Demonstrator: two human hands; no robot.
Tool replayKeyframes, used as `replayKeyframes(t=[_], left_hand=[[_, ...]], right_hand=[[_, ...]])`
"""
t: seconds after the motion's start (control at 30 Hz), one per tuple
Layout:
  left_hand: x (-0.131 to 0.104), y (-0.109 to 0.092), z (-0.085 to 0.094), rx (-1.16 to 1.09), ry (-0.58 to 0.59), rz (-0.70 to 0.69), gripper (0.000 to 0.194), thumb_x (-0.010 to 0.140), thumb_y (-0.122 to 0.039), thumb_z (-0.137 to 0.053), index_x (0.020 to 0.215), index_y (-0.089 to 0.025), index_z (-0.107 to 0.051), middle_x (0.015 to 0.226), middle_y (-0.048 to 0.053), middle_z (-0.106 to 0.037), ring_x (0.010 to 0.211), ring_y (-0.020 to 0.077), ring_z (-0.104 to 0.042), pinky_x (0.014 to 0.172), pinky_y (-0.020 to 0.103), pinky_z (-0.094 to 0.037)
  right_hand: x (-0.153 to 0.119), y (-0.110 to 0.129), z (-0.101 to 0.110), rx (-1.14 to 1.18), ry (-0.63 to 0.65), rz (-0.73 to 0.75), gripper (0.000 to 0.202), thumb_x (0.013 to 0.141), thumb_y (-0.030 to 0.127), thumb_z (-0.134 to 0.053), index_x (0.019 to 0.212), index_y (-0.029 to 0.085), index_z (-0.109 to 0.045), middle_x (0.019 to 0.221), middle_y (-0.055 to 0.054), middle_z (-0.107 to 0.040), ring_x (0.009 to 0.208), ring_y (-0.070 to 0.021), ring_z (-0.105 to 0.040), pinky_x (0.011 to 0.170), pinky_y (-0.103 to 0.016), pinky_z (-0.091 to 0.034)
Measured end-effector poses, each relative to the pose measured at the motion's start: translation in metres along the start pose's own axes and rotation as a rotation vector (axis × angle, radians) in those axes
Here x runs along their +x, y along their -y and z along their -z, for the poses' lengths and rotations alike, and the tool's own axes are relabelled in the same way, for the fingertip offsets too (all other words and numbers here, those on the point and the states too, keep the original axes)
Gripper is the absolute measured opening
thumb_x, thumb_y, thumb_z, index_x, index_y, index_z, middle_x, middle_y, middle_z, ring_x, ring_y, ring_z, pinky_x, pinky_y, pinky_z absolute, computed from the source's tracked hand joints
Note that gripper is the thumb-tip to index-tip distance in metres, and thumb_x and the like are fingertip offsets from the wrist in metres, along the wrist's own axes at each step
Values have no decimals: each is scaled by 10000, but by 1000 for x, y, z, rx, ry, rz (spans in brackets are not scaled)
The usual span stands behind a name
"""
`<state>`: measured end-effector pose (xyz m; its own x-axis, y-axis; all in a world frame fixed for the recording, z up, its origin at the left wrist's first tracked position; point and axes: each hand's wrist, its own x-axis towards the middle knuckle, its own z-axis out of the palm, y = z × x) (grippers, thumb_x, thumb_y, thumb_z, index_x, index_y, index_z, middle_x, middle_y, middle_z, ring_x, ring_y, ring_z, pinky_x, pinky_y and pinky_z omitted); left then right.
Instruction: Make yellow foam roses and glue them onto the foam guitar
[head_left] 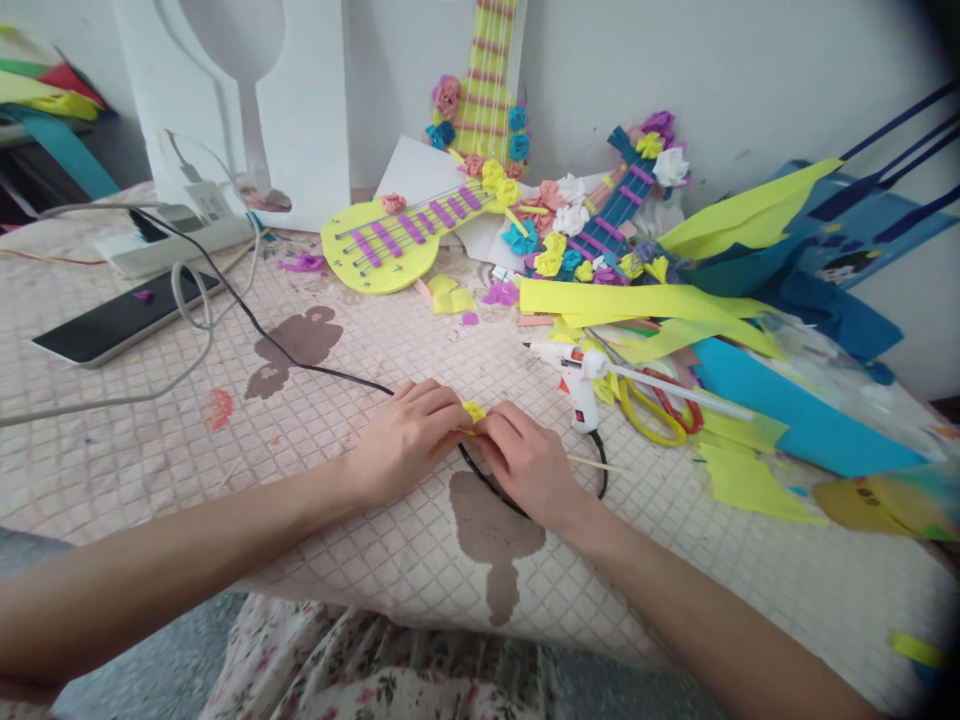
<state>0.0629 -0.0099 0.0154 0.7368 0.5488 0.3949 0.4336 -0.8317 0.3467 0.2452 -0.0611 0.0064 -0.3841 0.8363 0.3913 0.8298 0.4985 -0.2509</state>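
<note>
Between my two hands is a small piece of crumpled yellow paper [474, 410], mostly covered by fingers. My left hand [412, 435] pinches it from the left, and my right hand [525, 455] grips it from the right. A thin wooden stick [600, 464] shows beyond my right hand; whether it reaches into the fingers cannot be told. The black cord [330, 374] runs beneath both hands. To the right of them lies a white glue gun [577, 385] with a glue stick in its back.
Yellow-handled scissors [652, 425] lie by the glue gun, near yellow paper strips [645, 300] and blue paper [795, 400]. Paper guitars, one yellow [382, 265] and one blue [615, 220], bear paper flowers. At left are a phone [124, 318] and a power strip [184, 240].
</note>
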Motion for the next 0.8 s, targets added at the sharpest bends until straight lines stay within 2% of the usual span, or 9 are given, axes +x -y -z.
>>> replayKeyframes(t=[0.23, 0.4, 0.53, 0.8], left_hand=[[1, 0, 0, 41, 23, -14, 102, 890, -201, -509, 880, -164, -604, 864, 42, -594, 863, 174, -516, 772, 318, -415], [1, -1, 3, 85, 56, -26, 157, 919, -224, -463, 866, -159, -596, 861, 42, -592, 864, 176, -508, 768, 322, -394], [1, -4, 3, 124, 77, -22, 163, 928, -224, -451, 870, -156, -587, 865, 38, -591, 868, 179, -506, 756, 323, -374], [1, -4, -1, 121, 15, -8, 109, 894, -250, -519, 859, -160, -570, 857, 35, -590, 862, 177, -500, 751, 312, -377]], right_hand=[[-1, 1, 0, 6, 22, -15, 169, 924, 212, -407, 845, 174, -551, 830, -45, -572, 742, -144, -548, 617, -260, -445], [-2, 2, 0, 71, 15, -47, 125, 925, 246, -424, 893, 181, -526, 899, -50, -561, 791, -145, -549, 628, -258, -456], [-3, 1, 0, 26, 23, -43, 151, 928, 226, -412, 843, 178, -527, 855, -40, -551, 760, -138, -536, 618, -255, -440], [-2, 2, 0, -94, 9, -38, 162, 918, 211, -419, 803, 182, -530, 792, -34, -558, 710, -139, -531, 555, -250, -391]])
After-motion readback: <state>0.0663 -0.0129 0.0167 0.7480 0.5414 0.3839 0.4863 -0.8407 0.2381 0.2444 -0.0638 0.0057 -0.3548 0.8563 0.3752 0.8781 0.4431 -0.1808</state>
